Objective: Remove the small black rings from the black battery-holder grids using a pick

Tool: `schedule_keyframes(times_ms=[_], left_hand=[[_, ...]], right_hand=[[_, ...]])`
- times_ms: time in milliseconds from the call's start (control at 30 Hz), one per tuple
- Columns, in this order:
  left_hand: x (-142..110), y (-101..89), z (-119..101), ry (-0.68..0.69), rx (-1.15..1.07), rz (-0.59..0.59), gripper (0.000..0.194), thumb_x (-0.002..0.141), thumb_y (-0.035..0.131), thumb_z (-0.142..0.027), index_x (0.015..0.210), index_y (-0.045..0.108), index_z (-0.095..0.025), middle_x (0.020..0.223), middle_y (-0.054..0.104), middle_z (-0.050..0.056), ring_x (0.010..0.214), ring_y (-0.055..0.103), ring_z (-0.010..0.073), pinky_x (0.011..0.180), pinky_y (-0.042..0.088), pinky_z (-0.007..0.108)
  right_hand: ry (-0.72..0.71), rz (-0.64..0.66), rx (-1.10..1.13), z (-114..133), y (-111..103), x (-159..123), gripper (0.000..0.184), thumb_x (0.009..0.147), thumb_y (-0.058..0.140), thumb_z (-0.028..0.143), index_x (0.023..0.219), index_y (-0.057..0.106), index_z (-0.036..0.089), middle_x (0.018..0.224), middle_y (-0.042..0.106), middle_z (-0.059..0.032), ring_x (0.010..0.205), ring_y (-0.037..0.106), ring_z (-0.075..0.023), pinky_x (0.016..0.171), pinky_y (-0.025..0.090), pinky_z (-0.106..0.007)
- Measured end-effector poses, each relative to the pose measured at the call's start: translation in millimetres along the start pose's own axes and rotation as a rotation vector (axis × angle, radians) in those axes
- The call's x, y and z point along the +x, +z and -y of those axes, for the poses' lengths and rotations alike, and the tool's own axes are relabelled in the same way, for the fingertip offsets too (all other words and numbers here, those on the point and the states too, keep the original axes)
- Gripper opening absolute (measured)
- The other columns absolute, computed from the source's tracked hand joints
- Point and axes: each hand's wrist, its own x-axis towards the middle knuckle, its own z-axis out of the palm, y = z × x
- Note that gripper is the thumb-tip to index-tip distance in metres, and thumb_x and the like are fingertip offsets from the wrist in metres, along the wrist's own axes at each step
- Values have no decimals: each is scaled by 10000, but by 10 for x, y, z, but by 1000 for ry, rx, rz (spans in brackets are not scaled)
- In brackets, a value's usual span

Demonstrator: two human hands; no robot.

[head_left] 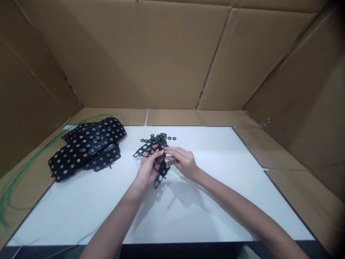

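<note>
My left hand [148, 166] is closed around a crumpled, floppy black perforated sheet [144, 148], whose torn-looking strips hang below the fingers. Against the sheet's upper part, my right hand [184, 162] pinches with thumb and forefinger close to the left thumb. Under the right fingers shows a small shiny bit, too small to name. Just beyond both hands lies a loose scatter of small black rings [161, 136] on the white board. The exact spot between the right fingertips is hidden.
A pile of black sheets with pale round dots [86, 145] lies at the left of the white board [221, 201]. Thin green strands [29, 163] curve along the left edge. Cardboard walls [161, 57] enclose the back and both sides.
</note>
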Motion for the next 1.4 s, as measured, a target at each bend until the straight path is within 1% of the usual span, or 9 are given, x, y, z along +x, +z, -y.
schedule_keyframes(times_ms=[100,233,500,633,733,900,1067,1233,1400], left_hand=[[-2,-7,-10,50,77,23,239,619,655,-36,803,553,-149,614,602,-38,523,569,60,472,435,139],[-11,-20,-25,68,145,45,246,595,701,-91,795,566,-137,632,603,-35,521,557,49,440,397,127],[-27,-61,-39,175,234,93,421,522,733,-92,887,538,-169,683,621,-28,545,586,85,548,473,200],[2,-92,-29,216,264,81,427,516,738,-109,878,519,-171,688,634,-14,561,600,101,569,487,218],[12,-110,-44,199,288,69,432,516,739,-104,879,513,-166,686,645,1,562,607,112,575,499,233],[10,-121,-95,99,364,67,423,531,728,-114,896,517,-154,658,662,40,518,609,137,542,511,265],[27,-115,-97,41,339,61,342,508,697,-68,792,527,-153,565,622,1,473,580,118,485,479,222],[34,-107,-41,87,316,12,343,489,680,-66,788,532,-145,513,581,-37,442,539,94,468,446,202],[34,-100,9,104,290,-16,329,493,673,-55,777,531,-141,513,579,-39,447,534,85,468,437,190]], right_hand=[[4,2,53,-11,-15,26,167,833,497,162,959,605,160,949,672,-110,886,629,-161,744,544,-283],[44,18,125,-15,-19,26,184,830,512,197,994,589,163,969,653,-117,933,612,-163,797,539,-301],[-28,33,103,-49,20,-35,199,832,496,171,998,606,166,1001,654,-118,922,621,-162,750,558,-281],[-28,55,79,-55,16,-42,230,831,498,174,1036,600,193,1018,652,-96,931,617,-159,732,555,-275],[-50,85,42,-62,-5,-35,233,833,497,171,1036,604,206,1023,651,-84,927,614,-150,709,547,-256],[-119,125,-59,-77,-39,-17,211,832,497,156,997,622,197,947,676,-68,860,629,-138,609,521,-217],[-140,126,-120,-48,-35,-7,173,848,485,195,936,635,200,895,693,-53,807,646,-124,580,504,-195],[-170,91,-170,-22,-24,-18,150,850,484,205,876,631,185,854,697,-56,759,649,-127,552,488,-200],[-204,94,-209,-19,-36,-8,128,846,490,193,811,611,166,815,690,-53,744,634,-127,528,452,-201]])
